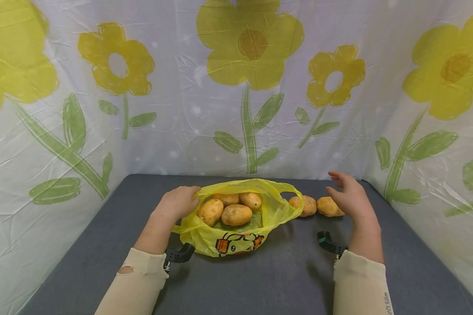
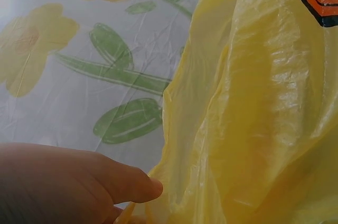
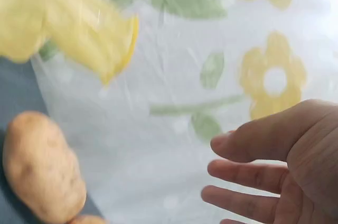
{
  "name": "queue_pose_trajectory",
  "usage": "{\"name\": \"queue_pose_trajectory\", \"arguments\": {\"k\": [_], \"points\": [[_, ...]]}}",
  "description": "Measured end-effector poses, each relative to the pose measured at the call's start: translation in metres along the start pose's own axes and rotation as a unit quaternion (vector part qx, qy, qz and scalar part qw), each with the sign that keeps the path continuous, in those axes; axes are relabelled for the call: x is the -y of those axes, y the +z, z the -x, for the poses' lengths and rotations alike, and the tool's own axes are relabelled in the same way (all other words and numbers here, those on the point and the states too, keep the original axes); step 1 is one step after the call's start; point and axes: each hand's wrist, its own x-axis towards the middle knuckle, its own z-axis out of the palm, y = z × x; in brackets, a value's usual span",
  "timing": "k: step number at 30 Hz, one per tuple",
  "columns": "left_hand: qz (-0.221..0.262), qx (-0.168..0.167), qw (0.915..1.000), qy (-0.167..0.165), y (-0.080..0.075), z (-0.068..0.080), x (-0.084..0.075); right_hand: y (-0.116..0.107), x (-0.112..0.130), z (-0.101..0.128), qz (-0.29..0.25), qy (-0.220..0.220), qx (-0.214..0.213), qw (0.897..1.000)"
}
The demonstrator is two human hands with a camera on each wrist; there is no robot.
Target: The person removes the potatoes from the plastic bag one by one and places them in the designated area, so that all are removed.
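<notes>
Yellow plastic bag (image 1: 205, 240), open w/ 4 potatoes (image 1: 236, 215) inside, sits approx. mid-table, nearer far edge of table (image 1: 260, 284). L hand (image 1: 177, 202) pinches its left rim; R hand (image 1: 352, 199), fingers apart, is nr 2 loose potatoes (image 1: 308, 206) toward far R corner.

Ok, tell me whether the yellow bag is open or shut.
Open: in the head view, the yellow bag has its mouth spread, showing four potatoes inside, while the left hand holds its edge.
</notes>
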Motion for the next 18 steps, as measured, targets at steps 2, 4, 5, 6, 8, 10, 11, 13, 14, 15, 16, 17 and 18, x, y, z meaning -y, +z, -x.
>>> {"name": "queue_pose_trajectory", "arguments": {"k": [2,4,5,6,8,10,11,13,14,15,16,17,18], "points": [[0.002,0.0,1.0,-0.001,0.0,0.0,0.0,0.002,0.011,0.002,0.0,-0.011,-0.004,1.0],[0.003,-0.001,1.0,0.0,0.0,0.0,0.0,0.004,0.021,0.004,0.002,-0.023,-0.007,1.0],[0.003,-0.001,1.0,0.0,0.0,0.0,0.0,0.005,0.026,0.005,0.004,-0.031,-0.007,0.999],[0.003,-0.002,1.0,0.0,-0.001,0.0,0.0,0.007,0.03,0.006,0.005,-0.039,-0.008,0.999],[0.004,-0.002,1.0,0.0,-0.001,-0.001,0.0,0.01,0.039,0.007,0.009,-0.057,-0.007,0.998],[0.004,-0.002,1.0,-0.001,-0.001,-0.001,0.0,0.014,0.046,0.007,0.013,-0.077,-0.002,0.997],[0.005,-0.002,1.0,-0.002,-0.001,-0.001,0.0,0.017,0.05,0.007,0.015,-0.086,0.0,0.996],[0.006,0.0,1.0,-0.001,0.0,-0.001,0.0,0.023,0.057,0.006,0.019,-0.102,0.007,0.995],[0.007,0.001,1.0,-0.001,0.0,0.0,0.0,0.026,0.06,0.005,0.02,-0.109,0.012,0.994],[0.007,0.002,1.0,-0.001,0.0,0.0,0.0,0.03,0.064,0.005,0.021,-0.113,0.016,0.993],[0.008,0.003,1.0,0.0,0.0,0.0,0.0,0.033,0.067,0.004,0.024,-0.118,0.02,0.992],[0.007,0.004,1.0,0.001,0.0,0.0,0.0,0.037,0.071,0.004,0.027,-0.123,0.024,0.992],[0.007,0.004,1.0,0.001,0.0,0.0,0.0,0.04,0.074,0.003,0.03,-0.128,0.027,0.991]]}}
